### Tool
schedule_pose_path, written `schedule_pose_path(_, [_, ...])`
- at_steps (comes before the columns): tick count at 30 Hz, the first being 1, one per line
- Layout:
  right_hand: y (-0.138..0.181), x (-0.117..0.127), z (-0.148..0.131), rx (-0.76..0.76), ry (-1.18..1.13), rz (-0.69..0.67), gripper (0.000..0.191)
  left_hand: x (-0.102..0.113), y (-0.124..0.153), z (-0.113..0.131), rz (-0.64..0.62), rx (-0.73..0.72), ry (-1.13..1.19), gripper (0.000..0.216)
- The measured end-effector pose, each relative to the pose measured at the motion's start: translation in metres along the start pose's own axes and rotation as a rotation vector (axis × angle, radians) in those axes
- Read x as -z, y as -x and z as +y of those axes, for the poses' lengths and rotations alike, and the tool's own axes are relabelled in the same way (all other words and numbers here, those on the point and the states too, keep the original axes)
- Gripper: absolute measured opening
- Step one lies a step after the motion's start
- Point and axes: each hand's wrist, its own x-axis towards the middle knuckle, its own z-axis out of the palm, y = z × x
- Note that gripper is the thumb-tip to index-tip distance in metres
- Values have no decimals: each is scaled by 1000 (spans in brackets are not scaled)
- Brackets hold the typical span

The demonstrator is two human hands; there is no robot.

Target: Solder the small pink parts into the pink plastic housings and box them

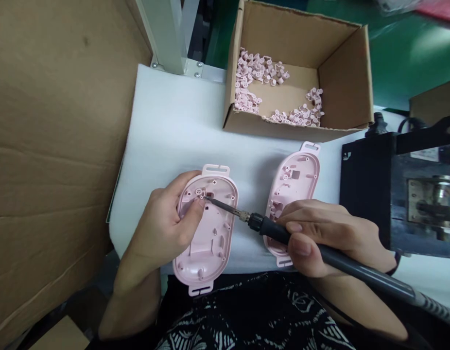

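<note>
My left hand (pixel 163 223) grips a pink plastic housing (pixel 206 248), an oval shell with a slotted tab at each end, and holds it flat on white foam. A small round pink part (pixel 200 193) sits inside the shell near my left thumb. My right hand (pixel 320 238) is shut around the dark handle of a soldering iron (pixel 268 231). The iron's metal tip (pixel 225 207) reaches the shell's inside close to that part. A second pink housing (pixel 292 187) lies open side up, its lower end partly hidden beneath my right hand.
An open cardboard box (pixel 341 82) behind the housings holds several small pink parts (pixel 256 73) in loose piles. A black machine (pixel 371 194) stands to the right on the white foam (pixel 174 126). A large cardboard sheet (pixel 57 146) rises on the left, and a metal post (pixel 166 34) stands behind.
</note>
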Motion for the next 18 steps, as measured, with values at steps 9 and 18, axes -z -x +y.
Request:
schedule_pose_path(9, [1,-3,0,-29,10,29,8,0,0,2,-3,15,3,33])
schedule_pose_path(18, [2,-4,1,-68,11,61,7,0,0,3,-11,27,22,34])
